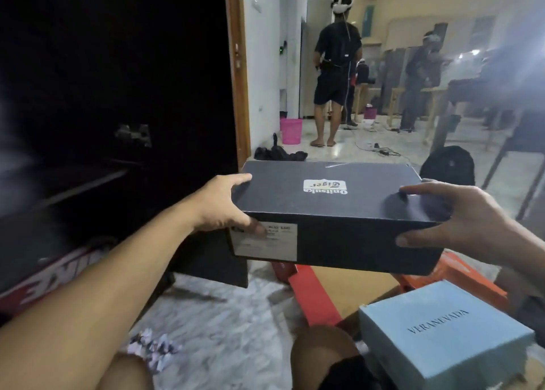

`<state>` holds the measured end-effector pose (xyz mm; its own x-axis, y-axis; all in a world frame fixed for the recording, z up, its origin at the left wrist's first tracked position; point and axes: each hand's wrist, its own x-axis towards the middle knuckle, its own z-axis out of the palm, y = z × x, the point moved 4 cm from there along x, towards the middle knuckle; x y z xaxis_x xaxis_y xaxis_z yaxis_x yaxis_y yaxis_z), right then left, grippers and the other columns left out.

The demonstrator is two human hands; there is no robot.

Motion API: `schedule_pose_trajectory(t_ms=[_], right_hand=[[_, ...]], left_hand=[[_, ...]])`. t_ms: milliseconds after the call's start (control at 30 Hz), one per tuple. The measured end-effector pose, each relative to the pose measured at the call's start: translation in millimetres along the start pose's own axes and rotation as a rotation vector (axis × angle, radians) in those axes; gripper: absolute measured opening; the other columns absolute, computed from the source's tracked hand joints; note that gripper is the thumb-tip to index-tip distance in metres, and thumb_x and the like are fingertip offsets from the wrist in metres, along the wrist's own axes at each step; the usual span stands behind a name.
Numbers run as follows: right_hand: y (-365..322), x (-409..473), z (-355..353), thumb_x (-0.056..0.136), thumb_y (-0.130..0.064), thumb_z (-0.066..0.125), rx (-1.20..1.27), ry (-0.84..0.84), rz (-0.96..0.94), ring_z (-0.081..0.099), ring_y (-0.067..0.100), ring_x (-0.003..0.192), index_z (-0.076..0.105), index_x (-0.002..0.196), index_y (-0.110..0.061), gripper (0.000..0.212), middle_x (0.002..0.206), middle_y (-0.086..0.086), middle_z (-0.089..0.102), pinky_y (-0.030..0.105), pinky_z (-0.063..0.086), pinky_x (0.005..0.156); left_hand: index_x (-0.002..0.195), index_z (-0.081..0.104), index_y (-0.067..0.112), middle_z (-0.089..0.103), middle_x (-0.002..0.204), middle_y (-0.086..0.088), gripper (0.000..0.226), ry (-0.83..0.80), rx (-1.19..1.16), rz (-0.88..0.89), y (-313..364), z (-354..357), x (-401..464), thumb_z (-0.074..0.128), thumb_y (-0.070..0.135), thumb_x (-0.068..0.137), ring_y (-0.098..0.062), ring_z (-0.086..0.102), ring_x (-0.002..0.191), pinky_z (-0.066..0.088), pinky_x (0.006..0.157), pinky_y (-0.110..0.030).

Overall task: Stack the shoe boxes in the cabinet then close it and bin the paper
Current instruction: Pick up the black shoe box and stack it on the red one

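Note:
A dark navy shoe box (333, 209) with a white logo on its lid is held in the air in front of me. My left hand (225, 204) grips its left end, thumb on the white label. My right hand (460, 215) grips its right end, fingers over the lid and thumb on the front face. To the left stands the dark open cabinet (88, 94), with a red-and-white box (50, 283) low inside it. On the floor lie a light blue box (448, 339), an orange box (460, 274), a red-and-tan box (333, 289) and crumpled paper (153, 348).
The cabinet's dark door (212, 260) stands open beside a wooden door frame (236, 65). My knees are at the bottom edge. Farther off are a pink bin (290, 130), a black backpack (448, 165), tables, floor cables and two people standing.

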<state>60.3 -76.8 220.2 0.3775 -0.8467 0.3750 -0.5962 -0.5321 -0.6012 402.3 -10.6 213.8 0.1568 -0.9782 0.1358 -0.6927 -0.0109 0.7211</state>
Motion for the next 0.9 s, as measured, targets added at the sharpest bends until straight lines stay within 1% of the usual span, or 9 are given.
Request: schedule_pose_trajectory(t_ms=[100,200,233,300,367,433,633,767,900], right_hand=[[-22.7,24.9,37.9,0.036,-0.057,0.085,-0.039,-0.068,-0.064,0.053,0.018,0.11,0.062,0.108,-0.048,0.077,0.121,-0.012,0.059,0.043,0.049,0.092],[-44.5,53.5,84.0,0.045,-0.052,0.089,-0.111,-0.13,-0.133,0.051,0.016,0.097,0.061,0.123,-0.038,0.084,0.127,-0.007,0.057,0.028,0.048,0.064],[-52.4,62.2,100.7,0.046,-0.05,0.089,-0.125,-0.155,-0.154,0.049,0.016,0.095,0.059,0.126,-0.037,0.086,0.126,-0.006,0.057,0.028,0.045,0.061],[-69.0,78.2,135.0,0.048,-0.046,0.091,-0.134,-0.228,-0.213,0.05,0.02,0.097,0.056,0.13,-0.035,0.089,0.123,-0.006,0.055,0.035,0.046,0.07],[-84.7,92.2,171.8,0.051,-0.039,0.092,-0.135,-0.309,-0.265,0.051,0.021,0.1,0.054,0.133,-0.033,0.09,0.122,-0.004,0.054,0.036,0.045,0.076],[-99.7,104.4,208.1,0.053,-0.034,0.092,-0.14,-0.38,-0.303,0.051,0.019,0.097,0.053,0.134,-0.031,0.09,0.118,-0.004,0.055,0.031,0.041,0.075],[-136.9,139.9,311.9,0.057,-0.021,0.09,-0.055,-0.486,-0.316,0.051,0.007,0.091,0.054,0.135,-0.028,0.087,0.106,-0.008,0.06,0.016,0.036,0.075],[-153.2,165.5,384.3,0.056,-0.017,0.09,-0.012,-0.551,-0.34,0.057,0.013,0.093,0.057,0.13,-0.023,0.082,0.107,-0.002,0.065,0.021,0.043,0.078],[-173.1,186.4,448.2,0.06,-0.019,0.085,-0.053,-0.563,-0.362,0.063,0.027,0.1,0.052,0.135,-0.033,0.083,0.114,0.007,0.066,0.036,0.054,0.082]], left_hand=[[0.149,0.033,0.017,0.051,0.137,0.003,0.116,0.032,0.025,-0.076,-30.7,-30.9,-14.6,0.094,0.02,0.05,-0.011,0.051,0.117,0.04,0.094,-0.021],[0.15,0.03,0.018,0.049,0.137,0.004,0.115,0.091,0.055,-0.175,-65.7,-59.9,-25.4,0.094,0.017,0.053,-0.007,0.047,0.113,0.035,0.091,-0.018],[0.151,0.029,0.018,0.047,0.14,0.003,0.116,0.11,0.073,-0.212,-80.6,-68.6,-28.2,0.093,0.016,0.054,-0.007,0.047,0.113,0.035,0.091,-0.017],[0.151,0.027,0.019,0.045,0.144,0.001,0.116,0.138,0.101,-0.295,-113.2,-84.0,-36.1,0.092,0.012,0.056,-0.009,0.048,0.114,0.036,0.09,-0.017],[0.152,0.026,0.021,0.039,0.15,-0.002,0.121,0.173,0.106,-0.376,-147.0,-96.0,-46.7,0.094,0.015,0.052,-0.015,0.045,0.128,0.037,0.1,-0.022],[0.151,0.028,0.022,0.034,0.153,-0.003,0.122,0.222,0.082,-0.446,-178.6,-103.7,-59.1,0.095,0.018,0.049,-0.019,0.034,0.139,0.031,0.11,-0.027],[0.149,0.033,0.025,0.034,0.152,-0.006,0.114,0.391,-0.035,-0.614,-267.2,-116.7,-90.4,0.093,0.011,0.053,-0.019,0.035,0.137,0.03,0.103,-0.023],[0.149,0.032,0.026,0.042,0.147,-0.007,0.116,0.494,-0.082,-0.707,-319.1,-131.5,-97.2,0.093,0.007,0.052,-0.021,0.041,0.133,0.034,0.108,-0.029],[0.148,0.033,0.027,0.045,0.145,-0.006,0.119,0.61,-0.077,-0.772,-363.4,-151.4,-98.0,0.094,0.007,0.048,-0.021,0.043,0.132,0.036,0.108,-0.029]])
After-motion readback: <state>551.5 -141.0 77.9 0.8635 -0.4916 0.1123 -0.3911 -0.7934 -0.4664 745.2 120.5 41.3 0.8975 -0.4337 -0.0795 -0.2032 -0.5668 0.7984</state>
